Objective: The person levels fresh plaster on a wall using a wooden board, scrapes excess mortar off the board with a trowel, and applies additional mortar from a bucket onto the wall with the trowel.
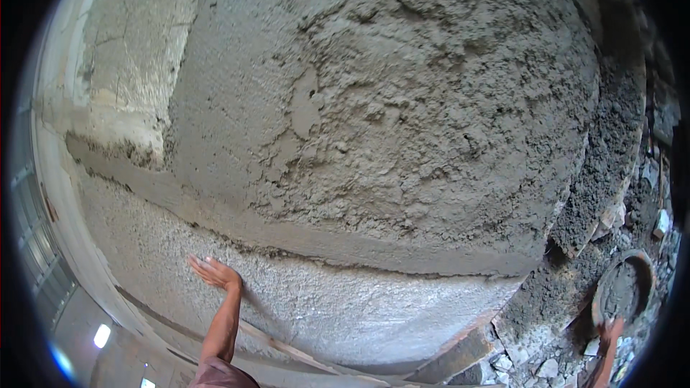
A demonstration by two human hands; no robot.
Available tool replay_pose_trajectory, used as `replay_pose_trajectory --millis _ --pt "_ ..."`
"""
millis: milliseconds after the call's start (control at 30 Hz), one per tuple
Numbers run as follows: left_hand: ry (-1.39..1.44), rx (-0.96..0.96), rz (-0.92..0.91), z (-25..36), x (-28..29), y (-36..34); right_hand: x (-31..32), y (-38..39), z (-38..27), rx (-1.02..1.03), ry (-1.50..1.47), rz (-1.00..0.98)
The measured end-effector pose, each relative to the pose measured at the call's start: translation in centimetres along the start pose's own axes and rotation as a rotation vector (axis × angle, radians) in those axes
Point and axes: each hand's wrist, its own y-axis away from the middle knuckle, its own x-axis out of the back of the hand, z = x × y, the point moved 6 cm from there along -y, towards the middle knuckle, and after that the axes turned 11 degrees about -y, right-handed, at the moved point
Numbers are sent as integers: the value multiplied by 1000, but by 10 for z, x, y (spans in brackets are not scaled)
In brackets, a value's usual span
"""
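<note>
At the lower right of the frame, a round pan (598,294) holds wet grey mortar (622,291), and the right hand (612,330) is at its near rim. The fingers are small there, so I cannot tell whether they grip the rim or only touch it.

At the lower left, the left hand (215,273) is open, with its fingers extended, beside the rough pale wall surface (345,316); whether the palm presses on it, I cannot tell. A dark reddish sleeve (223,375) covers the upper part of this arm.

The fresh plaster (438,115) fills the centre and upper right, lumpy and thick. It is smoother toward the left, and a flat band (402,244) runs along its lower edge. An older grey panel (136,50) stands at the upper left.

Between the two hands, near the lower edge, are a plank (460,359) and broken stones (548,368). Above the pan, a dark mortar heap (604,144) lies along the right side. A bright lamp (102,335) shines at the lower left.
</note>
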Motion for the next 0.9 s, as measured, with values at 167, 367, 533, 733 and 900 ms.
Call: replay_pose_trajectory --millis 167,367,533,733,900 --pt "-49 -20 17 5 -1 7 37 75 -26 1099 846 -143" --pt "-84 -39 50 2 10 -2 7 140 -47 801 1186 -212" --pt "-158 20 8 -2 19 -10 -31 216 -38 710 1012 -156" --pt "-91 35 -83 10 16 -11 -67 304 -69 759 1043 -83" --pt "-12 57 -149 10 17 -16 -172 450 -127 948 1065 -407"
